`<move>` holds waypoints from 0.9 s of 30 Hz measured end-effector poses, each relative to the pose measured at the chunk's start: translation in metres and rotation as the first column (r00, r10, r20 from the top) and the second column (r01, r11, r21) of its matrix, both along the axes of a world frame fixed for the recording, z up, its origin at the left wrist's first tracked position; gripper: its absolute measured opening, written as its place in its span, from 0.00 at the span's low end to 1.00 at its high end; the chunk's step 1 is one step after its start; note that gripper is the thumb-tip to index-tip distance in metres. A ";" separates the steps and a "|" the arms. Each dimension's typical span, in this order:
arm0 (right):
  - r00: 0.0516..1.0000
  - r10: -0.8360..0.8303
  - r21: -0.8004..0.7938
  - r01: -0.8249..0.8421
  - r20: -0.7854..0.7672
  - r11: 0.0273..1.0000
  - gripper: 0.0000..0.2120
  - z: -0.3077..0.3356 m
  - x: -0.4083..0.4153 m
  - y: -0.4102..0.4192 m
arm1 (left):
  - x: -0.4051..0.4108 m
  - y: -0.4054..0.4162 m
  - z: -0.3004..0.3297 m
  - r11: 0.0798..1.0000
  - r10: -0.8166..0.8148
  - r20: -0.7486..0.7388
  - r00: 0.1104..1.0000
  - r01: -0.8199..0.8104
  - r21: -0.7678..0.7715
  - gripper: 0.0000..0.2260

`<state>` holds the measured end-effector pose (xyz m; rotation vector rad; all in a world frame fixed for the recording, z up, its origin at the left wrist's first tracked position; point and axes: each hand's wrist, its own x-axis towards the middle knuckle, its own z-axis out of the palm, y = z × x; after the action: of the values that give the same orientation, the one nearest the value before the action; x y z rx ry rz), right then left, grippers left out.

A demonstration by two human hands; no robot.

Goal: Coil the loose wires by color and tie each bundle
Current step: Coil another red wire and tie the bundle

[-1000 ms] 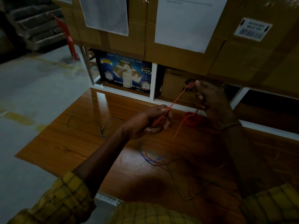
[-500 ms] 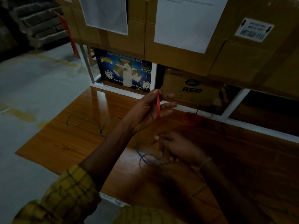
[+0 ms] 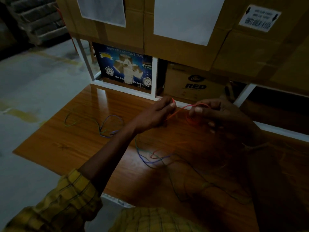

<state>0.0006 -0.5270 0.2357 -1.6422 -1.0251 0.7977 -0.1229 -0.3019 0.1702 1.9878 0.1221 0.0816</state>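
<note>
Red wire (image 3: 179, 110) now stretched between both hands, right hand (image 3: 217, 114) raised again

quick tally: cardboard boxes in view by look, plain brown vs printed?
Plain brown boxes on the upper shelf: 3
Blue printed tape box: 1
Brown box printed RED: 1
Total: 5
</note>
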 end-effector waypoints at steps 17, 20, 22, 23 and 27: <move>0.941 -0.302 -0.074 0.293 -0.153 0.953 0.14 -0.090 0.001 0.047 | 0.000 -0.009 0.000 0.495 -0.199 0.193 0.961 0.268 -0.826 0.20; 0.908 -0.242 -0.128 0.211 -0.342 0.969 0.16 -0.097 -0.034 0.050 | 0.006 -0.008 -0.002 0.422 -0.110 0.195 0.975 0.223 -0.878 0.19; 0.886 -0.181 -0.158 0.124 -0.427 0.980 0.15 -0.101 -0.047 0.048 | 0.011 -0.008 -0.002 0.386 -0.028 0.183 0.983 0.179 -0.905 0.18; 0.880 -0.142 -0.177 0.067 -0.453 0.982 0.14 -0.103 -0.053 0.047 | 0.013 -0.007 -0.002 0.383 0.017 0.181 0.983 0.160 -0.910 0.18; 0.914 0.059 -0.305 -0.194 -0.401 0.932 0.12 -0.096 -0.074 0.034 | 0.022 -0.001 0.001 0.449 0.180 0.133 0.975 0.039 -0.893 0.18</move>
<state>-0.0734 -0.4926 0.1392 -1.6168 -0.7447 1.3915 -0.1012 -0.3032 0.1708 0.8634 0.0819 0.2323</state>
